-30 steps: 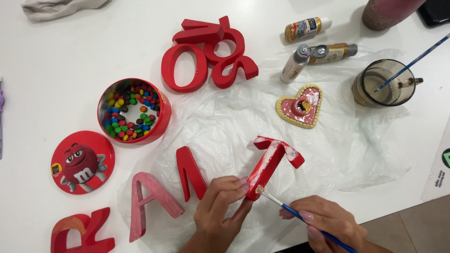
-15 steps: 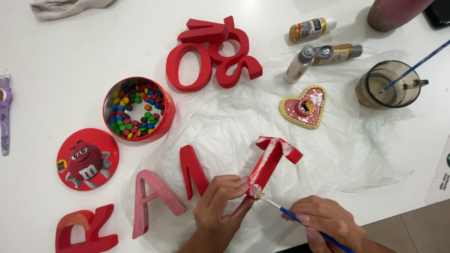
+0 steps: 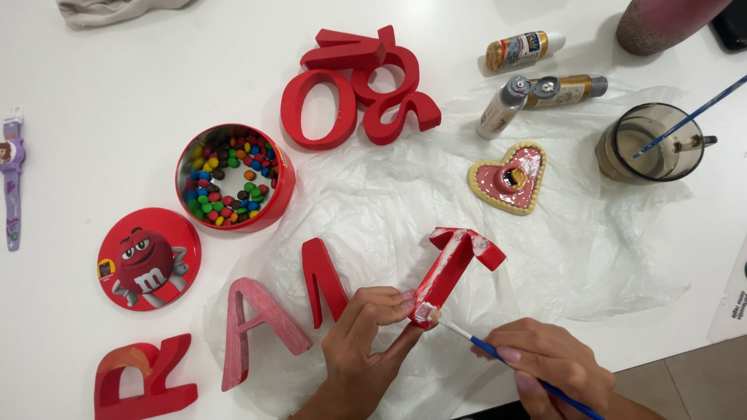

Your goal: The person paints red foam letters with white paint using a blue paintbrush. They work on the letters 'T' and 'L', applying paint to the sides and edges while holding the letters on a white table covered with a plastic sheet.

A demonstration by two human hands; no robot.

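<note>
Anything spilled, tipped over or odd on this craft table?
No spill shows. Two paint bottles lie on their sides, caps off, and the open round red tin of candies sits close to the painting, where the left hand holds the red T-shaped letter.

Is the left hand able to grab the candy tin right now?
Probably not right away. The left hand is busy holding the red T letter being painted. The path to the candy tin looks open otherwise, past the red M letter.

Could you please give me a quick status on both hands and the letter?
Left hand gripping red letter T. Right hand holding paintbrush, tip at T's base. Plastic sheet underneath, nothing blocking.
</note>
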